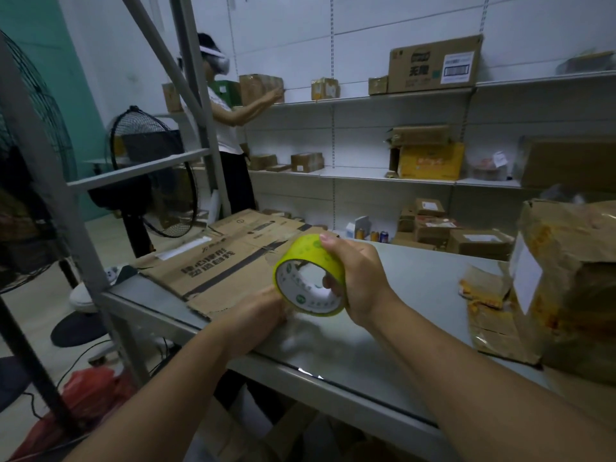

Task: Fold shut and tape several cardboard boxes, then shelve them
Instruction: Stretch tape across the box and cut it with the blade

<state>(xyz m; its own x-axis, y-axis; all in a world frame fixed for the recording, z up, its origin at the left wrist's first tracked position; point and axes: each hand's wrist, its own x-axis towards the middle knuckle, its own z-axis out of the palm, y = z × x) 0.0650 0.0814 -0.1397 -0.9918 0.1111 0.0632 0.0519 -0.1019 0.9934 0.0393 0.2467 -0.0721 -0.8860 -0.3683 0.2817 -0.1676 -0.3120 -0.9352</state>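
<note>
Step in hand, as I judge it: find the free end of the tape before any box gets closed.

Right hand (pixel 356 278) grips the tape roll (pixel 310 275). The thumb is over the top of the band and a fingertip is hooked through the core, so it is a firm full wrap. Left hand (pixel 263 305) sits at the roll's lower-left rim with its fingers tucked against the band. Whether they pinch a tape end or just touch, I cannot tell (fingertips hidden, some blur).

The roll stands on its edge. Its core axis is about level and its open face is turned toward the camera and to the left. Its bottom rim is close to the table (pixel 416 288) — contact unclear.

The flattened cardboard box (pixel 226 261) lies flat just left of and behind the roll, not yet erected. Its long axis runs diagonally, from beside the roll's lower rim away toward the shelves (pixel 366 175) behind the roll, with the printed face up.

To do it well:
- keep the right hand steady as the anchor
- scrape a nail round the band to lift the end
- peel a short tab only — a long one sticks back on itself
- then put the roll down and fold the box up before taping

A crumpled taped parcel (pixel 573 288) sits well right of the roll. Another person (pixel 223 105) stands far behind and left of it, reaching to a shelf.
</note>
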